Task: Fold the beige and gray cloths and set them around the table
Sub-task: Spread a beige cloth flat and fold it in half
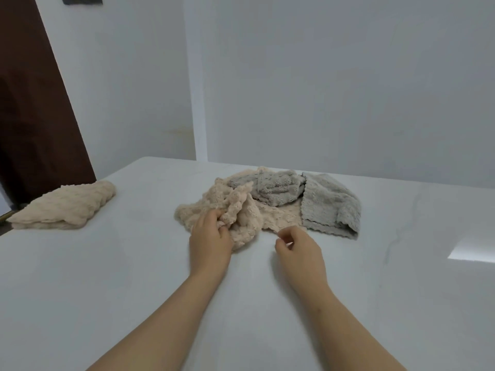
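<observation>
- The left hand [210, 236] is closed on a bunched fold of the crumpled beige cloth [227, 210], fingers curled into the fabric, palm down.
- The right hand [297, 250] hovers just in front of the beige cloth's near edge, thumb and forefinger pinched loosely together; whether it touches the fabric cannot be told.
- Both forearms reach forward from the bottom edge over the white table [107, 290].
- The beige cloth lies mid-table in a heap, spreading rightward beneath two gray cloths: one rumpled gray cloth [276, 188] behind, one flatter gray cloth [326, 202] to the right, running from the far side toward the near edge.
- A folded beige cloth [67, 206] rests well apart at the table's left edge, long axis running diagonally.
</observation>
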`<state>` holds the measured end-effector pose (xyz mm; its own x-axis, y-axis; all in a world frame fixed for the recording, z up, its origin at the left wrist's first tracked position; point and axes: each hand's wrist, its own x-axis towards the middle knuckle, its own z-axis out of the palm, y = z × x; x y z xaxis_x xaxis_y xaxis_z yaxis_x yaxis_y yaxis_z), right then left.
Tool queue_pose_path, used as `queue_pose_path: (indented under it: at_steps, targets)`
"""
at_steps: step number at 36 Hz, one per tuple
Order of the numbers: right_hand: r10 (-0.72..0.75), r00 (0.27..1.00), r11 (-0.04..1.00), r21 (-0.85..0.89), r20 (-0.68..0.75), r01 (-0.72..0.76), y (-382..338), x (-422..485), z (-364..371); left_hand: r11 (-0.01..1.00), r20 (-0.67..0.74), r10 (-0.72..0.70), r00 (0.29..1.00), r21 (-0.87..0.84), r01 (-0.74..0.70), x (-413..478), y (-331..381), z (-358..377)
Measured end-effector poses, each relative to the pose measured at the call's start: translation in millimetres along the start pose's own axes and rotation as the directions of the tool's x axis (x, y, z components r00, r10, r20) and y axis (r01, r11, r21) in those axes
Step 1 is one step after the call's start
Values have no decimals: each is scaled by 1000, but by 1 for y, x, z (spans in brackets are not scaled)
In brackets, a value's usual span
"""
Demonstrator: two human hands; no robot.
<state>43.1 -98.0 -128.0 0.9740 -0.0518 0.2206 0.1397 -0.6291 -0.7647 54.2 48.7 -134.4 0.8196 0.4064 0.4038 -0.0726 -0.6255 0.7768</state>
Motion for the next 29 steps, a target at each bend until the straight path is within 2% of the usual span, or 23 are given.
queue_pose_path:
  at_steps: [6, 11, 14, 19, 22, 24, 25, 29]
  targets:
    - [-6, 1000, 1000, 15, 7, 6, -3, -37, -9, 992, 35, -32, 999, -121, 36, -38, 2, -29]
    - [-23, 1000, 997, 70, 8, 22, -6, -56, -16, 941, 276, 26, 961, -332, 70, -61, 11, -51]
    - [-10, 1000, 990, 143, -23, 13, -3, -64, -18, 929, 322, 28, 946, -358, 94, -66, 12, -54]
    - [8, 998, 986, 166, -58, 2, -3, -59, -19, 883, 270, -57, 961, -436, 175, -67, 15, -55]
    - [-43, 999, 994, 105, -11, 44, -5, -56, -16, 914, 76, -105, 992, -385, 126, -68, 15, -56]
    - [-97, 995, 994, 51, 18, 96, -5, -55, -12, 945, -89, -129, 988, -313, 95, -68, 13, -56]
    - [-129, 991, 991, 29, 32, 128, -5, -55, -11, 949, -128, -144, 981, -298, 101, -67, 12, -56]
    - [-248, 961, 959, -108, 123, 262, -7, -54, -10, 951, -71, -194, 979, -257, 170, -63, 13, -53]
